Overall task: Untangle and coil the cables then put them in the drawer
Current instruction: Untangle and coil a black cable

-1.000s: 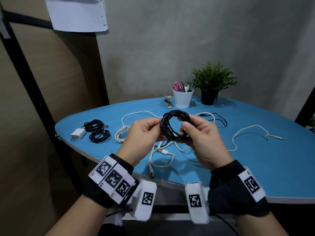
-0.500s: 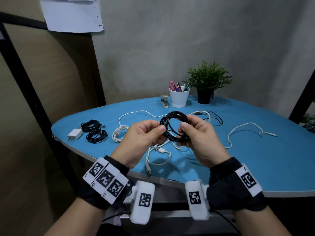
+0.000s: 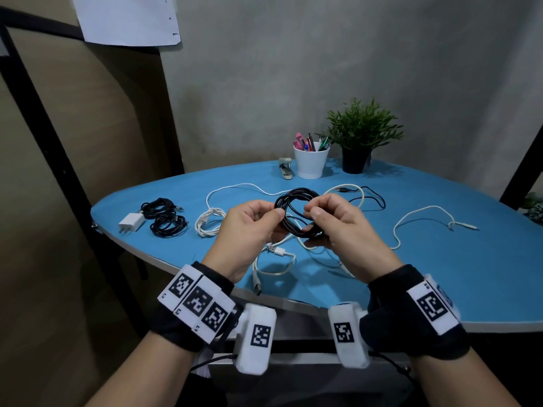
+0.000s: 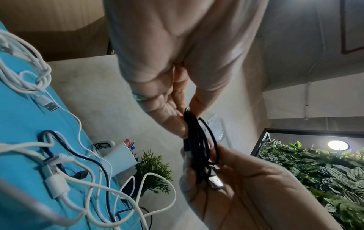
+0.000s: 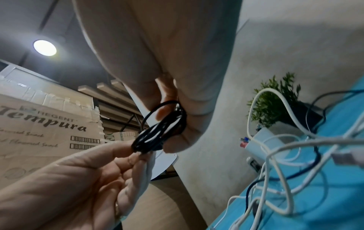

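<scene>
Grey plaster walls back a blue table with a rounded near edge. Both hands hover above its near side, holding one black coil upright between them. The left hand pinches the coil's left side between thumb and forefinger; the right hand pinches its right side, fingers curled round the loops. From the left wrist view, the coil shows several loops and a metal plug lying against the right hand's fingers. On the table's left end lie two more black coils, touching each other, with one white charger just beside them. One bundled white cable sits next to the left hand. Under and beyond the hands, loose white cables cross each other; how many I cannot tell. One loose black cable lies past the right hand, and a white one trails off to the right. At the far edge stand one white cup of pens, one potted plant and one stapler. A sheet of paper hangs on the wall.
</scene>
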Tool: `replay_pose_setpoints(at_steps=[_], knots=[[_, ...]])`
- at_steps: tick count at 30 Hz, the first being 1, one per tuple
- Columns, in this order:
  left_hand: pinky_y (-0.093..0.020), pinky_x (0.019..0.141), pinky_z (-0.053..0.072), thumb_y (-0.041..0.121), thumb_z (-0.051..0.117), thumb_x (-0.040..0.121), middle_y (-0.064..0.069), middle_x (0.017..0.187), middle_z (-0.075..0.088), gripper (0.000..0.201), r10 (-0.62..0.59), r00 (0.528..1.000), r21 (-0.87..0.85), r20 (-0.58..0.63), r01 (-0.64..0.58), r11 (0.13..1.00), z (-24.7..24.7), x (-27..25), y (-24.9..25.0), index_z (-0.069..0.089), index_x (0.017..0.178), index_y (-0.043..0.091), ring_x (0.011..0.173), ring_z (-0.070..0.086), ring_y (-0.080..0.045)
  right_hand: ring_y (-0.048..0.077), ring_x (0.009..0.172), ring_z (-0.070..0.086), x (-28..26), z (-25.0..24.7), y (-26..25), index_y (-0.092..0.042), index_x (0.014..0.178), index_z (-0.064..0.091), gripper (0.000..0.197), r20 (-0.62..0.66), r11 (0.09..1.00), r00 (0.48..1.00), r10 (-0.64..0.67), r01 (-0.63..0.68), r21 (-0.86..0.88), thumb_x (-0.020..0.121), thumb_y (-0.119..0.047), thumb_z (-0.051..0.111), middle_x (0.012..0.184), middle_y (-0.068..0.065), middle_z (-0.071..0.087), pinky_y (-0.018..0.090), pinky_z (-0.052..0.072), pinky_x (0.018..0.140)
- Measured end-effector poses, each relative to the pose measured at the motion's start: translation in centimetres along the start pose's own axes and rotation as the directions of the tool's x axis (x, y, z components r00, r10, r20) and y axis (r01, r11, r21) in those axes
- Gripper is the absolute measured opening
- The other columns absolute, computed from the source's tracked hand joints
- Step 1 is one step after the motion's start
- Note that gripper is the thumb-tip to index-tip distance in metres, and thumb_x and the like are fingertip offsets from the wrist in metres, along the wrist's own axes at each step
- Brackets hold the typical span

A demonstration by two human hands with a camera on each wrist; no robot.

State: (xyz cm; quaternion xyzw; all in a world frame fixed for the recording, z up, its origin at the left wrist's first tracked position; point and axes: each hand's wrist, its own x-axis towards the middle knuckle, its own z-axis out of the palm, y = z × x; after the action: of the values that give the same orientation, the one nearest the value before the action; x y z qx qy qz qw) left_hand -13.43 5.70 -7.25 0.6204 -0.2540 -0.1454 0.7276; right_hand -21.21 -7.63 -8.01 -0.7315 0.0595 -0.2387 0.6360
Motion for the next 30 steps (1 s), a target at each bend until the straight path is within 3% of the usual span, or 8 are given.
replay_pose_setpoints(at_steps=[4, 10, 13, 17, 18, 21, 23, 30], knots=[[-0.023, 0.063, 0.056, 0.003, 0.057, 0.090, -0.011, 0.073, 0.068, 0.012, -0.002, 1.000, 0.031, 0.019, 0.001, 1.000, 0.4, 0.4, -0.1, 0.063, 0.079, 0.007, 0.062, 0.063, -0.015, 0.014, 0.073, 0.057, 0.3, -0.3, 0.7, -0.019, 0.078, 0.060, 0.029, -0.020, 0.986, 0.998, -0.058, 0.054, -0.160, 0.095, -0.002, 0.043, 0.078, -0.002, 0.060, 0.025, 0.048, 0.063], [-0.032, 0.075, 0.058, -0.001, 0.057, 0.088, -0.014, 0.079, 0.071, 0.009, 0.009, 1.000, -0.036, -0.019, -0.009, 0.999, 0.5, 0.7, -0.4, 0.063, 0.088, 0.005, 0.070, 0.067, -0.022, 0.013, 0.066, 0.054, 0.6, -0.5, 0.9, -0.024, 0.082, 0.059, 0.027, -0.022, 0.934, 0.991, -0.130, 0.115, -0.338, 0.094, -0.004, 0.045, 0.086, 0.000, 0.058, 0.020, 0.048, 0.061], [-0.031, 0.071, 0.058, -0.002, 0.059, 0.087, -0.012, 0.071, 0.069, 0.010, 0.013, 0.998, -0.126, -0.060, -0.020, 0.992, 0.5, 0.8, -0.2, 0.055, 0.088, 0.007, 0.064, 0.067, -0.020, 0.011, 0.069, 0.054, 0.8, -0.2, 1.2, -0.029, 0.082, 0.056, 0.023, 0.008, 0.877, 0.991, -0.131, 0.120, -0.464, 0.096, -0.013, 0.046, 0.088, 0.001, 0.059, 0.029, 0.049, 0.070], [-0.031, 0.070, 0.057, 0.003, 0.062, 0.086, -0.007, 0.068, 0.069, 0.009, 0.039, 0.995, -0.048, -0.097, -0.044, 0.998, 0.0, 1.3, 0.0, 0.056, 0.085, 0.009, 0.062, 0.066, -0.017, 0.015, 0.078, 0.052, 0.5, 0.2, 1.1, -0.014, 0.084, 0.054, 0.021, 0.065, 0.847, 0.993, -0.097, 0.117, -0.518, 0.098, -0.024, 0.041, 0.087, 0.004, 0.054, 0.035, 0.044, 0.077], [-0.032, 0.070, 0.057, 0.004, 0.063, 0.086, -0.009, 0.070, 0.068, 0.008, 0.042, 0.993, -0.029, -0.107, -0.046, 0.999, -0.1, 1.3, -0.1, 0.057, 0.085, 0.009, 0.064, 0.065, -0.018, 0.014, 0.081, 0.050, 0.4, 0.4, 1.0, -0.013, 0.083, 0.054, 0.023, 0.081, 0.846, 0.991, -0.104, 0.130, -0.517, 0.098, -0.027, 0.042, 0.087, 0.004, 0.052, 0.033, 0.043, 0.078], [-0.031, 0.067, 0.057, 0.002, 0.061, 0.087, -0.009, 0.068, 0.068, 0.008, 0.033, 0.992, -0.045, -0.123, -0.039, 0.998, -0.4, 1.3, -0.2, 0.057, 0.082, 0.008, 0.061, 0.065, -0.018, 0.000, 0.078, 0.045, 0.0, 1.0, 0.6, -0.018, 0.083, 0.052, 0.022, 0.088, 0.800, 0.988, -0.126, 0.154, -0.580, 0.088, -0.039, 0.057, 0.088, -0.002, 0.046, 0.010, 0.034, 0.071], [-0.028, 0.067, 0.058, 0.002, 0.060, 0.088, -0.005, 0.066, 0.069, 0.008, 0.035, 0.994, -0.073, -0.100, -0.042, 0.996, -0.6, 1.2, -0.3, 0.059, 0.081, 0.007, 0.061, 0.066, -0.015, -0.002, 0.076, 0.044, 0.1, 1.2, 0.6, -0.019, 0.085, 0.052, 0.025, 0.076, 0.757, 0.987, -0.141, 0.157, -0.635, 0.080, -0.036, 0.070, 0.090, -0.004, 0.044, 0.004, 0.032, 0.067], [-0.019, 0.068, 0.054, -0.008, 0.060, 0.082, -0.001, 0.079, 0.073, 0.019, 0.093, 0.994, -0.144, 0.058, -0.084, 0.986, -1.1, 0.7, -0.1, 0.065, 0.094, 0.006, 0.073, 0.068, -0.009, 0.005, 0.083, 0.047, 0.4, 0.6, 0.4, -0.030, 0.077, 0.050, 0.016, 0.131, 0.819, 0.988, -0.083, 0.143, -0.556, 0.093, -0.029, 0.054, 0.091, -0.002, 0.044, 0.013, 0.032, 0.068]])
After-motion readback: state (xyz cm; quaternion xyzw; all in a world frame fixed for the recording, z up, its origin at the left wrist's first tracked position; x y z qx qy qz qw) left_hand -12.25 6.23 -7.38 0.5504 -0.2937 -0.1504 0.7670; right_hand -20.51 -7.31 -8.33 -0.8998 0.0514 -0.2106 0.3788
